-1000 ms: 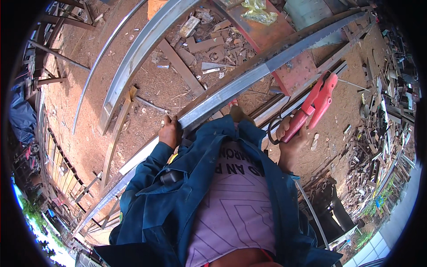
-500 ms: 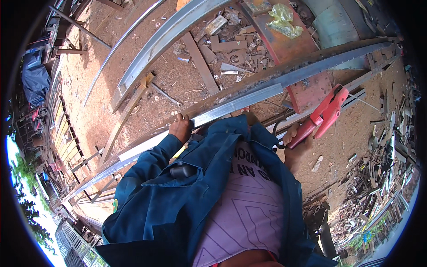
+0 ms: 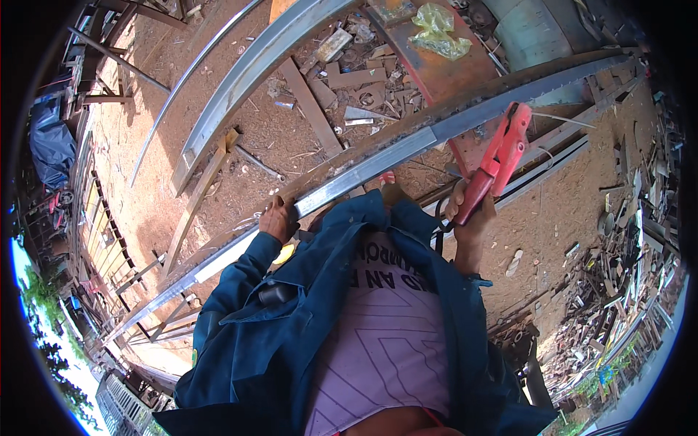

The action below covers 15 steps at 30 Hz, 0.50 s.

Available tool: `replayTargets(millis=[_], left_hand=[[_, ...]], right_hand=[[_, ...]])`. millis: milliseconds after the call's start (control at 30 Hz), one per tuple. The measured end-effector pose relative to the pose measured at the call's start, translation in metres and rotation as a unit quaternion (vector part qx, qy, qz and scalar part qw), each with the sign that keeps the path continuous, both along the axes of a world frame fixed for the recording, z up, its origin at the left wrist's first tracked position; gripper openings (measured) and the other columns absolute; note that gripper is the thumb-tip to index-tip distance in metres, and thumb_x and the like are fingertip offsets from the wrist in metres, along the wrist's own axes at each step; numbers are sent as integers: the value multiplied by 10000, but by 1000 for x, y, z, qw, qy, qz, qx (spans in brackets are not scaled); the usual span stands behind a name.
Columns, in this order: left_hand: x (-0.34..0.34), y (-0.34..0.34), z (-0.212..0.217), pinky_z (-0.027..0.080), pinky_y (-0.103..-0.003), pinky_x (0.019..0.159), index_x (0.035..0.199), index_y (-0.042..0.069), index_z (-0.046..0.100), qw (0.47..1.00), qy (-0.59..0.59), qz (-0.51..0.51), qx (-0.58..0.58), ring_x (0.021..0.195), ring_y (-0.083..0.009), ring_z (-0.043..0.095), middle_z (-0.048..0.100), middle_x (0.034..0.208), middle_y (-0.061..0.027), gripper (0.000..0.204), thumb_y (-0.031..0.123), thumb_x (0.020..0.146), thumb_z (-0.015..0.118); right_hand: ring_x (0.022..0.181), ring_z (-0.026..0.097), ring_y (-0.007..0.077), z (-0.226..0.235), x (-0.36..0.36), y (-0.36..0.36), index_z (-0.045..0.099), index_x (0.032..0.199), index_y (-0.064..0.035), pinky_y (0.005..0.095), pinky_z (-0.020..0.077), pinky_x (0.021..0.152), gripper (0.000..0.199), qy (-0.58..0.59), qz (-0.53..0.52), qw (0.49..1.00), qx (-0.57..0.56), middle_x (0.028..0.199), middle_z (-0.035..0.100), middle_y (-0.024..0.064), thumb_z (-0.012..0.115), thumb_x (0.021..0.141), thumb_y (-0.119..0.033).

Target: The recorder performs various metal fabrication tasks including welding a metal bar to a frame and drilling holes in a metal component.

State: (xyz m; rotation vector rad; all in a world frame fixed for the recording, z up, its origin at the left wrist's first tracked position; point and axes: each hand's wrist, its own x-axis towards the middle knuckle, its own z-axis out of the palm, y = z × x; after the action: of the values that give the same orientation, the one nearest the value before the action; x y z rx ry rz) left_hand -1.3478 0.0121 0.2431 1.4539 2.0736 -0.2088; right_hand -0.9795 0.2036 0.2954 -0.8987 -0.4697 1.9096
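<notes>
My right hand is closed round the handle of a red welding electrode holder, raised to the right of my body. A thin pale welding rod sticks out to the right from its jaws. In front of me a shiny silver metal bar lies along a long curved-looking steel beam. My left hand has its fingers bent over the bar, left of my chest. Something dark sits beside that hand, too shaded to make out.
Ahead lie another steel beam, a flat brown strip and scrap pieces. Beyond the long beam is a red metal plate with a crumpled yellowish plastic bag. A scrap heap covers the right side.
The electrode holder has swung up and left in my right hand and now stands more upright. My left hand keeps its place on the bar while the view shifts slightly.
</notes>
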Motion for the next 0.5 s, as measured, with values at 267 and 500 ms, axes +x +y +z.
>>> replayTargets(millis=[267, 500], left_hand=[[67, 106, 51, 457, -396, 958, 1337, 29, 467, 857, -483, 103, 148, 1135, -291, 563, 567, 1216, -172, 576, 295, 873, 681], [138, 139, 8, 392, -361, 1021, 1445, 36, 303, 495, -808, 313, 68, 1210, -206, 491, 500, 1314, -89, 623, 162, 922, 617]], right_hand=[[559, 545, 201, -2, -69, 11, 501, 1199, -41, 345, 446, 494, 526, 8, 88, 995, -51, 739, 559, 99, 315, 1011, -496], [886, 592, 159, -28, -120, 12, 561, 1219, 16, 267, 463, 812, 414, -201, 92, 959, 175, 963, 610, 71, 422, 1028, -324]])
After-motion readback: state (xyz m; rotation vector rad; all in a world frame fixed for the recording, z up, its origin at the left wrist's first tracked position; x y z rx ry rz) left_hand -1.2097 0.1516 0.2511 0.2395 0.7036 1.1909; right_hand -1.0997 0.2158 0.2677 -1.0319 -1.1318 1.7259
